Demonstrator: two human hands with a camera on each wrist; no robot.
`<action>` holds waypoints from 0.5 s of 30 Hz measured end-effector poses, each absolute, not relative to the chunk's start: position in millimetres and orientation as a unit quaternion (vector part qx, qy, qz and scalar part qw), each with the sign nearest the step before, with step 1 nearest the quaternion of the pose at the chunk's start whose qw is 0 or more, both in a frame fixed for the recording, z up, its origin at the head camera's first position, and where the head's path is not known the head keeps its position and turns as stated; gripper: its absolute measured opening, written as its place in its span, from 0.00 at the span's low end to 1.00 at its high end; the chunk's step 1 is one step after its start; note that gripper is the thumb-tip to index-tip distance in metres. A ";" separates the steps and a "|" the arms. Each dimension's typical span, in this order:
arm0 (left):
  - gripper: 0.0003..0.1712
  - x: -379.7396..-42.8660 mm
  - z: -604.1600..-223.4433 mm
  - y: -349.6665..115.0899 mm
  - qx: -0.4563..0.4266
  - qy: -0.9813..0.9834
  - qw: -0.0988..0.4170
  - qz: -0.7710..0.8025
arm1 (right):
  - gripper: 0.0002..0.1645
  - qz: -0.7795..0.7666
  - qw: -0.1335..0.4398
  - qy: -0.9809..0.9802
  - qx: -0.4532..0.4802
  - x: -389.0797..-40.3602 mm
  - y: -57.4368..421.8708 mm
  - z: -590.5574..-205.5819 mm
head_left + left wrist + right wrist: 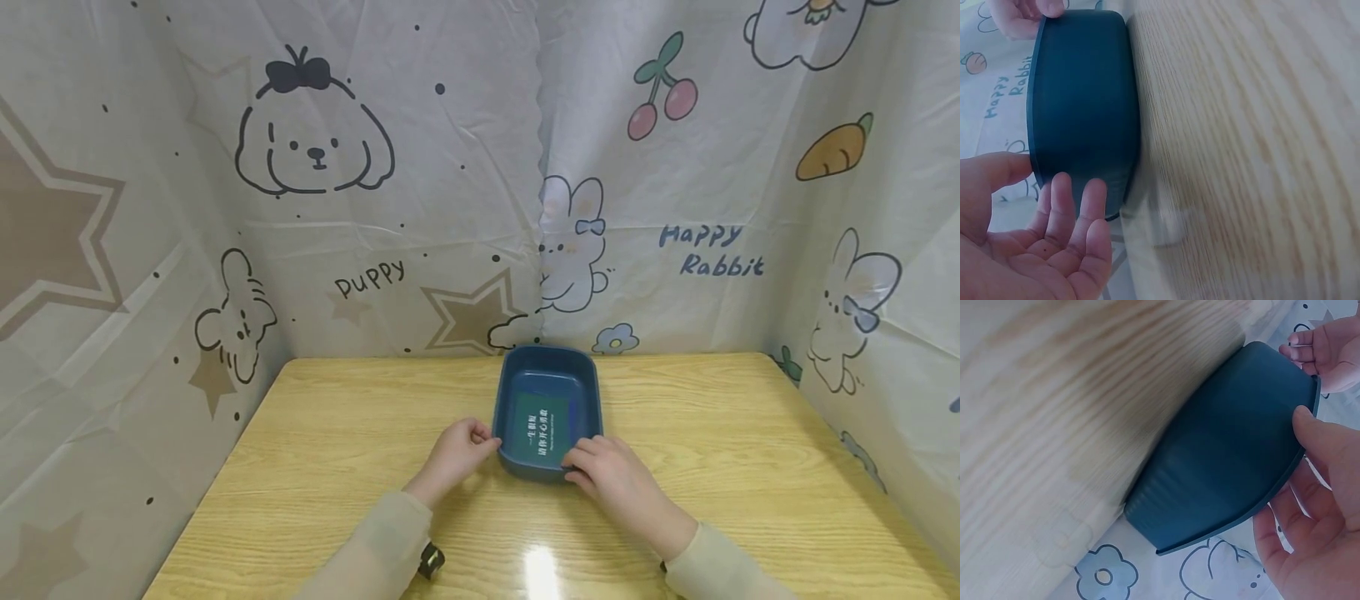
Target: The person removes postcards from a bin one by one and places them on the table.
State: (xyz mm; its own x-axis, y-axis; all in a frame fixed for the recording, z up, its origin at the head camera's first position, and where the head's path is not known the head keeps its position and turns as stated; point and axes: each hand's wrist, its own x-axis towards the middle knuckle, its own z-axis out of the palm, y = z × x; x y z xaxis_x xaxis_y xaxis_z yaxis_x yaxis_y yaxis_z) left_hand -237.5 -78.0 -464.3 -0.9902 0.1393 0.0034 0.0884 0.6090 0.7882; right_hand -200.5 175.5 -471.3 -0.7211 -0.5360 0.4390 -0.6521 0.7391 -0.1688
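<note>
A dark blue rectangular plastic bin (511,457) with rounded corners stands upright on the table. Flat inside it lies a green rectangular piece (552,421) printed with white Chinese characters, with a blue strip at its right; whether it is a card or a booklet I cannot tell. My left hand (459,452) is at the bin's front left corner, its thumb touching the rim and its other fingers loosely bent by the side wall. At the front right corner, my right hand (617,479) pinches the rim, thumb on the outer wall (1222,456), fingers over the edge.
The bin stands on a light wood-grain table (360,417), close to its back edge. Behind it and at both sides hangs a white cloth (465,192) printed with cartoon animals, stars and fruit. A dark strap piece (431,560) shows at the left sleeve.
</note>
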 end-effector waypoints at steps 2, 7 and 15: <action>0.11 -236.8 -465.2 -78.3 0.066 0.898 0.026 0.435 | 0.05 0.162 0.184 -0.913 0.326 -202.1 175.9 -471.9; 0.11 -234.9 -465.9 -79.1 0.063 0.898 0.028 0.434 | 0.05 0.167 0.188 -0.911 0.327 -205.7 175.7 -473.6; 0.12 -231.4 -463.6 -80.0 0.056 0.896 0.036 0.439 | 0.05 0.173 0.179 -0.914 0.320 -206.2 175.7 -473.0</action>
